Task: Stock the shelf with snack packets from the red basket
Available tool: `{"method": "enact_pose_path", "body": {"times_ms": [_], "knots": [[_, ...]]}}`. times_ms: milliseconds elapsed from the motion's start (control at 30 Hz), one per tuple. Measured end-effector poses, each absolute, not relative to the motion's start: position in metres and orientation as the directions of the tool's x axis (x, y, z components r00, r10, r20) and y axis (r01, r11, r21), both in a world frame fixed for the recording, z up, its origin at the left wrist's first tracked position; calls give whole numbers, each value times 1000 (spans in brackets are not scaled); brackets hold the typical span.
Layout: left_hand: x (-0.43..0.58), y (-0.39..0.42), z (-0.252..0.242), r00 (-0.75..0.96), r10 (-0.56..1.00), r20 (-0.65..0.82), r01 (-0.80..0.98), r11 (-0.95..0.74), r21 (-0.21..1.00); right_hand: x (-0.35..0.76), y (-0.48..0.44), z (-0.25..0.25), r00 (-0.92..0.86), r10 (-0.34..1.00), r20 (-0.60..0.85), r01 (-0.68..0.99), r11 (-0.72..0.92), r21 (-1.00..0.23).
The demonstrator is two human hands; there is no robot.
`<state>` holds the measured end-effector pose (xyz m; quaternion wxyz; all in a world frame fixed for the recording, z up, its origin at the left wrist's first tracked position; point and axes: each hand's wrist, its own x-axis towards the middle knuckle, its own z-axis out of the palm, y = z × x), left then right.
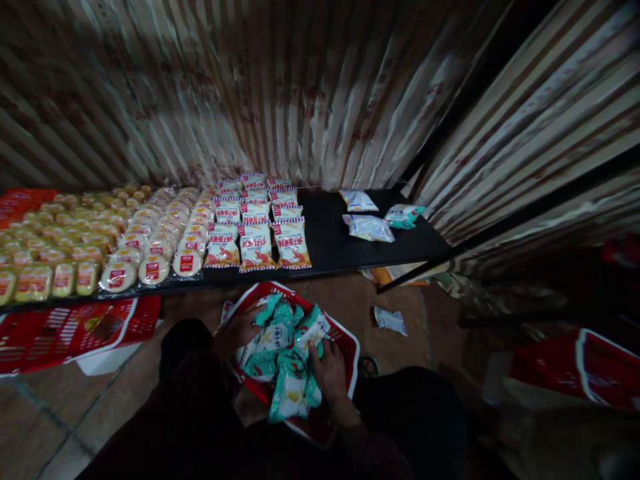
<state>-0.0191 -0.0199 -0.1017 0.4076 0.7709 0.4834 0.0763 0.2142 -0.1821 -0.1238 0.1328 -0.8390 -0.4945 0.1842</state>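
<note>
Striped cloth (300,87) hangs in folds along the back and right of your workspace, and below it runs a long black counter (325,233). Beneath its left end sits one red basket (115,327); another (595,367) stands far to your right, dim in the shadow. Nearest you, between your dark-clad legs, is a third red basket (340,330) with a pale rim, just in front of the counter's edge.

Both your arms reach down into this nearest basket from either side. Your left hand (240,330) comes over its left rim, palm down, fingers pointing inward and slightly bent; the tips are lost among packets, so you cannot tell whether they grip one. Your right hand (327,373) enters from the right, back uppermost, partly open, thumb apart from the bent fingers and touching the packets; whether it pinches one cannot be told.

Green-and-white packets (287,393) lie heaped in that basket, directly between your hands and under their fingertips, tilted at various angles.

On the counter, to the left, stand rows of yellow cakes (35,280), then round pale cakes (163,267), then white-and-orange packets (256,247). Near its right end lie two white packets (370,228) beside a single green packet (403,215). One small pale packet (390,320) lies on the floor.
</note>
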Motion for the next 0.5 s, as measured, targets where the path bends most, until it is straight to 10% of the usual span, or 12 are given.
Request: {"method": "enact_pose_path", "body": {"times_ms": [233,500], "knots": [[-3,-21,-85,617,766,-182,670,-389,632,224,-177,-102,459,876,-147,710,-461,-532],[3,-34,-110,439,849,-296,767,-182,615,218,-171,-105,490,792,-364,455,-589,-669]]}}
